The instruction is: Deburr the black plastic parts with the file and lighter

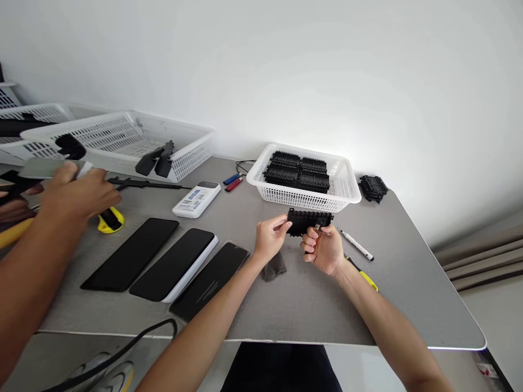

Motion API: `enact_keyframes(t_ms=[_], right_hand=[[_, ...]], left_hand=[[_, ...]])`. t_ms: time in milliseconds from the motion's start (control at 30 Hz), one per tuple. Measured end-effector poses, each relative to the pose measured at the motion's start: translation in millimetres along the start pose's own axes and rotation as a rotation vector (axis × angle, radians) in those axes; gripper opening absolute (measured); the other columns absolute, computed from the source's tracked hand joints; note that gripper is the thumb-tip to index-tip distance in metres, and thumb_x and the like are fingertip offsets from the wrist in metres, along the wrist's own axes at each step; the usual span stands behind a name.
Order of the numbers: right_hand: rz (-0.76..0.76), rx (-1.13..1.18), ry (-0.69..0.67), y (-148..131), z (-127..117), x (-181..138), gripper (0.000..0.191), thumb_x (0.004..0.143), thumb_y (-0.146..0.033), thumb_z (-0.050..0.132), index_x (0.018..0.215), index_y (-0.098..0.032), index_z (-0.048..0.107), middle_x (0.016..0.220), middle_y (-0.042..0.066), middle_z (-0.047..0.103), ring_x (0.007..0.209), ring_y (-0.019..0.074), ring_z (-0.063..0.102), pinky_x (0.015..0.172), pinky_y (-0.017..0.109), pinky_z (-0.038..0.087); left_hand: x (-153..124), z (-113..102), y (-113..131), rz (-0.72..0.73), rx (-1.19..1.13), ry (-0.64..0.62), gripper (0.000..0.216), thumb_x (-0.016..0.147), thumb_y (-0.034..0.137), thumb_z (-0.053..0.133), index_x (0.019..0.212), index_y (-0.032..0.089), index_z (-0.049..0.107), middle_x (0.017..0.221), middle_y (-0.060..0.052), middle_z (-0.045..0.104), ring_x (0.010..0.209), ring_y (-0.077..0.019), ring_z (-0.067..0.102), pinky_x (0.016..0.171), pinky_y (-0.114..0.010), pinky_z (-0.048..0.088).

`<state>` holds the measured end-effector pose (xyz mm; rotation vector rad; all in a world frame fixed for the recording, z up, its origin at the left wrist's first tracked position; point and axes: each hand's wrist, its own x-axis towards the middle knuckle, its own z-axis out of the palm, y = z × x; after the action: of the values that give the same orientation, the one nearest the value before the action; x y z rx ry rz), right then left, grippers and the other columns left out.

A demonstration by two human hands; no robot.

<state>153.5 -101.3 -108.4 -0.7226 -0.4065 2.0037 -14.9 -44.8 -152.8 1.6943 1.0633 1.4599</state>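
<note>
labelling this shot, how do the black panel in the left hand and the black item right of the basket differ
The black panel looks flat; the black item looks layered. The left hand grips the black panel; the black item lies on the table, untouched. Both are black with jagged edges.

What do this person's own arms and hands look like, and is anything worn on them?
These are a person's two bare hands, left and right, with no gloves. The left forearm and right forearm are bare where visible: no sleeves, watch, bracelet, cables or printed markings show. The upper arms are out of view.
</note>
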Motion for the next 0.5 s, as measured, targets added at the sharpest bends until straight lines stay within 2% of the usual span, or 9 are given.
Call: enact_keyframes(t_ms=[167, 367, 433, 500], right_hand=[[-0.096, 0.006, 0.004, -13, -4, -3, 0.028, 0.071, -0.041, 0.051, 0.069, -0.024, 0.028, 0.065, -0.005, 0.024, 0.055, 0.0115, 0.022, 0.046, 0.022, 0.018], [-0.121, -0.132, -0.08, -11, 2, -4, 0.03, 0.077, -0.047, 0.06, 0.078, -0.024, 0.041, 0.069, -0.004, 0.034, 0.058, 0.0118, 0.031, 0.047, 0.021, 0.023], [-0.22, -0.219, -0.037, -7, 3, -2, 0.033, 0.076, -0.043, 0.068, 0.079, -0.024, 0.041, 0.07, -0.005, 0.035, 0.058, 0.0107, 0.031, 0.047, 0.02, 0.021], [-0.386, -0.315, 0.055, -2, 1, 2, 0.038, 0.073, -0.035, 0.076, 0.077, -0.024, 0.039, 0.067, -0.007, 0.032, 0.056, 0.0091, 0.028, 0.047, 0.02, 0.019]], left_hand=[[3, -2, -3, -0.023, -0.018, 0.04, 0.033, 0.087, 0.046, 0.066, 0.099, 0.017, 0.077, 0.096, -0.009, 0.08, 0.09, -0.0281, 0.077, 0.081, -0.039, 0.064], [4, -1, -10, -0.081, -0.062, 0.08, 0.036, 0.083, 0.048, 0.069, 0.096, 0.015, 0.074, 0.083, -0.007, 0.078, 0.075, -0.0232, 0.074, 0.065, -0.032, 0.062], [5, -1, -12, -0.14, -0.119, 0.098, 0.036, 0.08, 0.046, 0.072, 0.098, 0.015, 0.072, 0.08, -0.006, 0.077, 0.069, -0.021, 0.072, 0.06, -0.031, 0.061], [8, -1, -13, -0.216, -0.194, 0.095, 0.035, 0.077, 0.044, 0.074, 0.097, 0.016, 0.067, 0.074, -0.004, 0.074, 0.061, -0.0182, 0.069, 0.056, -0.03, 0.06]])
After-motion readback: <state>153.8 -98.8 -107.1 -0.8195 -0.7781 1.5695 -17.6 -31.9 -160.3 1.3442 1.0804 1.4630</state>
